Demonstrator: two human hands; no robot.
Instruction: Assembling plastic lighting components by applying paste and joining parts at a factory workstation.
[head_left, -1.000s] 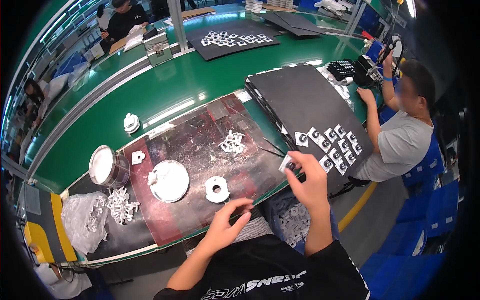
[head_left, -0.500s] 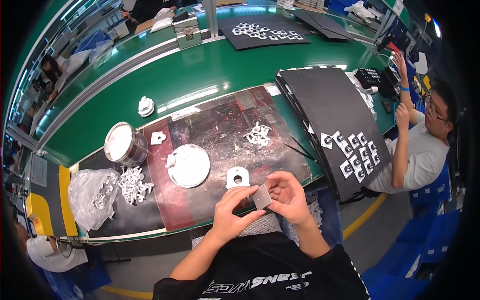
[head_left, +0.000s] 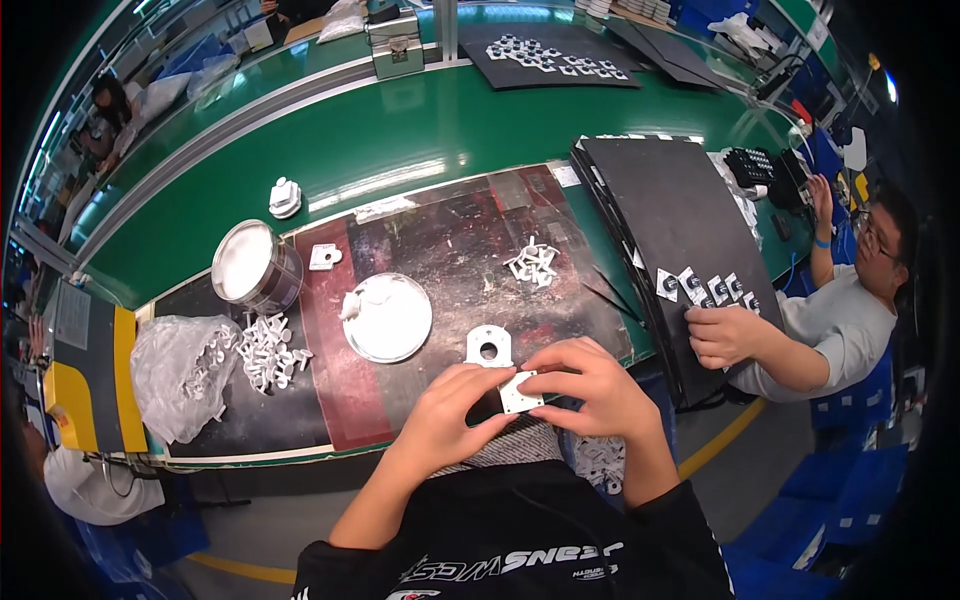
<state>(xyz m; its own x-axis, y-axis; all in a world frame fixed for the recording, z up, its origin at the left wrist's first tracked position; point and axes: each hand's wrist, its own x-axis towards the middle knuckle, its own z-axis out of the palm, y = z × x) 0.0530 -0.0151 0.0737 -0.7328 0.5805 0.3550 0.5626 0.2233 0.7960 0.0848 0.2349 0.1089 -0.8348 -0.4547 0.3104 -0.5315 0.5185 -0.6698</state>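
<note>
A small flat square plate (head_left: 520,402), pale with tiny holes near its corners, is held between my hands at the table's front edge. My left hand (head_left: 450,412) pinches its left side with thumb and fingers. My right hand (head_left: 592,388) grips its right side, fingers across the top. Just beyond lies a white bracket (head_left: 489,336) with a round hole, on the worn dark mat (head_left: 440,235). Left of it stands a round lid (head_left: 402,325) with white paste on it. Farther right is a small heap of white plastic pegs (head_left: 533,264).
At left are an open tin (head_left: 243,262) of white material, a peg pile (head_left: 268,352), a clear bag (head_left: 180,385) and a yellow-black machine (head_left: 95,375). Dark tweezers (head_left: 612,290) lie near stacked black boards (head_left: 680,210). A co-worker's hand (head_left: 728,335) reaches over small parts there.
The plate has turned from a tilted, greyish view to a flatter, brighter face, and my right fingers have closed over its top. The co-worker's raised hand has come down to the black board.
</note>
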